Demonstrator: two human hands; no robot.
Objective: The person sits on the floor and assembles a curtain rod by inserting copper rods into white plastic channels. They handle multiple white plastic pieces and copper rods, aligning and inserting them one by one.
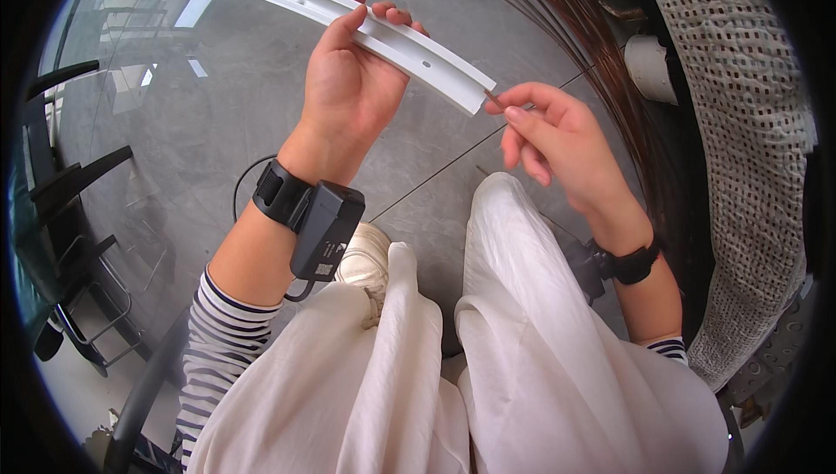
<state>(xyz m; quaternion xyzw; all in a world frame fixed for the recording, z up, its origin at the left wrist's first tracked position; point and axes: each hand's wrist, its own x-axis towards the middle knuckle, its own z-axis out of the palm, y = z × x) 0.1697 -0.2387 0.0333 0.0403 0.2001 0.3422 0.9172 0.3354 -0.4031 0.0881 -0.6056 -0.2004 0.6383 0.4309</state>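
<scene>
A long white channel rail (448, 76), with raised edges and small holes along its floor, runs from the upper left to the middle. My left hand (348, 82) is closed around it from below, the thumb over the near edge. At the rail's near right end, my right hand (557, 130) pinches a thin brown strip (495, 100) between thumb and forefinger. The strip's tip touches or sits just inside the rail's end; I cannot tell how deep. The other fingers of my right hand are loosely curled.
Long thin brown rods (610, 82) lie bundled on the right, beside a white cylinder (650, 69) and a beige woven cover (740, 82). Black chair legs (83, 182) stand at the left. Beneath is a grey tiled floor (418, 147). My wrists wear black strapped devices.
</scene>
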